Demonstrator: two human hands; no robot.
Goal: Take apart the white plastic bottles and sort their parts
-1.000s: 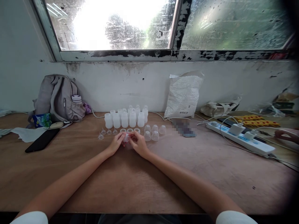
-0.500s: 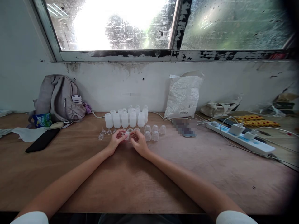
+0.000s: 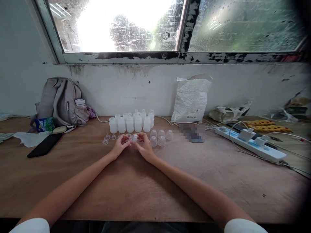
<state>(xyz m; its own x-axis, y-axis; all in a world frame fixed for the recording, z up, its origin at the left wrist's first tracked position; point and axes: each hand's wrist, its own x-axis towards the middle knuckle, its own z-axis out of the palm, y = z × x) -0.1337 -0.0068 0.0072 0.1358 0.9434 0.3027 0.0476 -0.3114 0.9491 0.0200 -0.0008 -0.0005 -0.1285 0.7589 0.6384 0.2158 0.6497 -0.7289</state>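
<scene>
Close together over the table, my two hands meet in front of the bottles. My left hand [image 3: 120, 146] is closed, its fingertips pinching a small clear piece, probably a bottle teat, mostly covered by the fingers. Between the thumb and fingers of my right hand [image 3: 145, 148] is a translucent bottle collar [image 3: 134, 138], tilted, touching or nearly touching the left fingertips. Several clear teats [image 3: 105, 141] lie to the left. To the right stand several clear dome caps [image 3: 161, 141]. Rows of frosted baby bottles [image 3: 129, 124] stand behind, some with tops on.
A grey backpack [image 3: 60, 102] leans on the wall at left, with a black phone [image 3: 45, 145] before it. A white plastic bag [image 3: 190, 100] stands behind on the right. Further right are a power strip [image 3: 252, 145], cables and yellow items [image 3: 269, 126].
The clear piece between my hands has shifted right and now sits tilted at my right fingertips. The right fingers have lifted slightly; both arms stay nearly in place.
</scene>
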